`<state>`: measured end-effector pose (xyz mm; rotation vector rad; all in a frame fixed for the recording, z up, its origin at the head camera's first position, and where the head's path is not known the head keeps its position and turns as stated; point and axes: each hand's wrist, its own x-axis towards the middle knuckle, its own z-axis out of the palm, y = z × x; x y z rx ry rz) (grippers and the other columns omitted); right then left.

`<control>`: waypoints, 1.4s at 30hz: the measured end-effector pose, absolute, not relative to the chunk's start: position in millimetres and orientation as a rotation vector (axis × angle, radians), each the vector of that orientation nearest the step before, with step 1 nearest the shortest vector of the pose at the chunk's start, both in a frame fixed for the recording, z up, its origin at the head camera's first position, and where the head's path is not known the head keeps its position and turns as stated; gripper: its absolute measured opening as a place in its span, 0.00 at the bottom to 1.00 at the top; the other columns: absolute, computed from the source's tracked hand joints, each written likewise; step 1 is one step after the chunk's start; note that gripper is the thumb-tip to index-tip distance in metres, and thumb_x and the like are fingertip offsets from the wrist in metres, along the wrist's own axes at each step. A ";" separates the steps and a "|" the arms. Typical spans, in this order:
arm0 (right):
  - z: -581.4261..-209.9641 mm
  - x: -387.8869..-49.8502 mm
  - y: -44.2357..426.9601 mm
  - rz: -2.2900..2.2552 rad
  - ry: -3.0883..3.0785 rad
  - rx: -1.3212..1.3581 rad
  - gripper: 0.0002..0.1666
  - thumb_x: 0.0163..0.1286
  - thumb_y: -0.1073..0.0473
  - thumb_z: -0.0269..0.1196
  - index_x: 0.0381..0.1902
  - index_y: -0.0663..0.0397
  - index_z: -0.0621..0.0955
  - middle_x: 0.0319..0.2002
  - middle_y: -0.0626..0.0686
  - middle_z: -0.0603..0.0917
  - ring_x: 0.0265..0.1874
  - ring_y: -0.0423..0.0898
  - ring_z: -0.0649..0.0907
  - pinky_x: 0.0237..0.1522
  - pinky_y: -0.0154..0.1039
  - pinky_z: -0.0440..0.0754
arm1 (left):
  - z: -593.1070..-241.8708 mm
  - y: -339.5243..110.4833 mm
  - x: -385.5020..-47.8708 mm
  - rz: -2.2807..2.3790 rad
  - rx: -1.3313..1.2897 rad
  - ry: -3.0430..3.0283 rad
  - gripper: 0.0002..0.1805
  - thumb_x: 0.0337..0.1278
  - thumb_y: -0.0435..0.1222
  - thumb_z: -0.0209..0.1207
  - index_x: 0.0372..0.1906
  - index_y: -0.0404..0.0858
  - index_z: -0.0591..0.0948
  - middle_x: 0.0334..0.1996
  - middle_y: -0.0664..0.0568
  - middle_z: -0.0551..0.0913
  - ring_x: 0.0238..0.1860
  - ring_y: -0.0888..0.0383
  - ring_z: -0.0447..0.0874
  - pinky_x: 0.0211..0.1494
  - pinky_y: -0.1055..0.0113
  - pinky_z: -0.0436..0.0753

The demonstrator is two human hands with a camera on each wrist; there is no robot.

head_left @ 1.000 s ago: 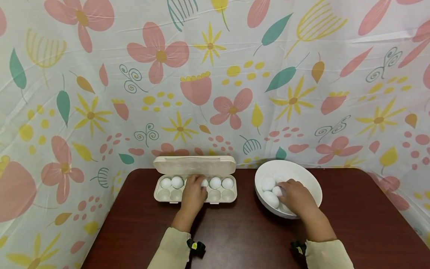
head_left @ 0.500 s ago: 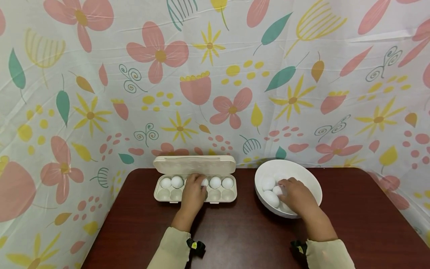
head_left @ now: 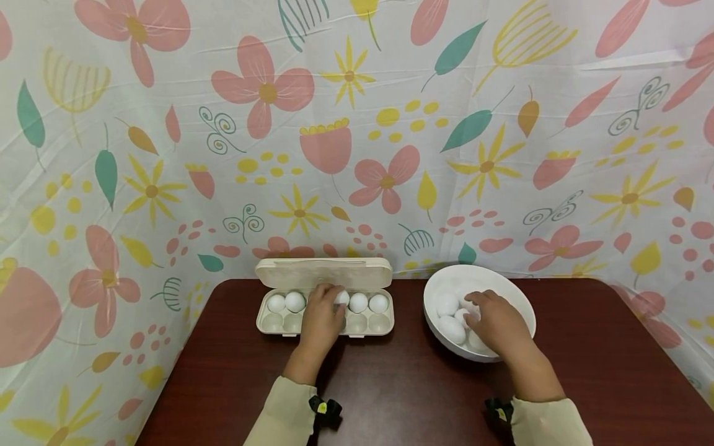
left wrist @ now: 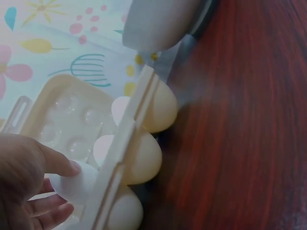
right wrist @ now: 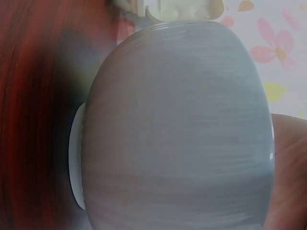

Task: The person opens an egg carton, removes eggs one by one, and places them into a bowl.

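Observation:
My left hand (head_left: 320,319) is over the cream egg carton (head_left: 325,331). In the left wrist view its thumb and fingers lie around a white egg (left wrist: 76,183) in the carton (left wrist: 122,148), the thumb tip on the shell. Over the white bowl (head_left: 515,297), my right hand (head_left: 498,325) has its thumb and fingers parted beside a white egg (head_left: 462,316); more white eggs (head_left: 450,329) lie around it. The bowl's outer wall (right wrist: 177,124) fills most of the right wrist view and hides the fingers; part of the hand (right wrist: 290,167) shows at the right edge.
The carton's lid (head_left: 323,274) stands raised at the back, with white eggs (head_left: 378,303) in the back row of cups. Carton and bowl stand apart on a dark red-brown table (head_left: 390,384). A flower-patterned cloth (head_left: 385,124) hangs directly behind them.
My right thumb and fingers have parted, lifted slightly and shifted off the egg in the bowl. My left hand has barely moved; slightly more of the egg beside its fingers shows.

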<state>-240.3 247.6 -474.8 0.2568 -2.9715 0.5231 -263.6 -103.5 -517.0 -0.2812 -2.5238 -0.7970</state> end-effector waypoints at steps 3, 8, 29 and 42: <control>-471.4 -239.3 246.0 0.533 -2.927 0.258 0.20 0.65 0.58 0.68 0.53 0.61 0.83 0.45 0.63 0.84 0.34 0.52 0.82 0.38 0.52 0.81 | -513.2 -102.3 -262.3 -0.806 -0.289 -2.501 0.19 0.54 0.31 0.71 0.52 0.37 0.85 0.49 0.45 0.81 0.53 0.44 0.81 0.56 0.52 0.81; -466.4 -237.4 241.7 0.559 -2.828 0.291 0.21 0.65 0.59 0.68 0.54 0.61 0.82 0.44 0.61 0.84 0.37 0.54 0.84 0.40 0.53 0.82 | -506.3 -99.2 -258.8 -0.870 -0.285 -2.471 0.20 0.54 0.32 0.72 0.53 0.37 0.85 0.50 0.45 0.81 0.51 0.46 0.83 0.54 0.52 0.83; -464.9 -228.9 204.9 0.742 -2.597 0.564 0.21 0.66 0.61 0.69 0.56 0.54 0.81 0.47 0.52 0.84 0.45 0.51 0.85 0.45 0.51 0.84 | -481.7 -77.8 -238.4 -0.954 -0.317 -2.459 0.18 0.59 0.43 0.70 0.52 0.42 0.85 0.46 0.50 0.81 0.37 0.53 0.83 0.37 0.63 0.82; -466.1 -221.1 183.4 0.744 -2.509 0.715 0.24 0.63 0.61 0.72 0.57 0.53 0.81 0.47 0.48 0.83 0.46 0.45 0.85 0.46 0.46 0.84 | -478.7 -59.4 -226.8 -0.947 -0.434 -2.454 0.19 0.60 0.45 0.70 0.54 0.43 0.84 0.46 0.52 0.81 0.40 0.54 0.85 0.42 0.61 0.84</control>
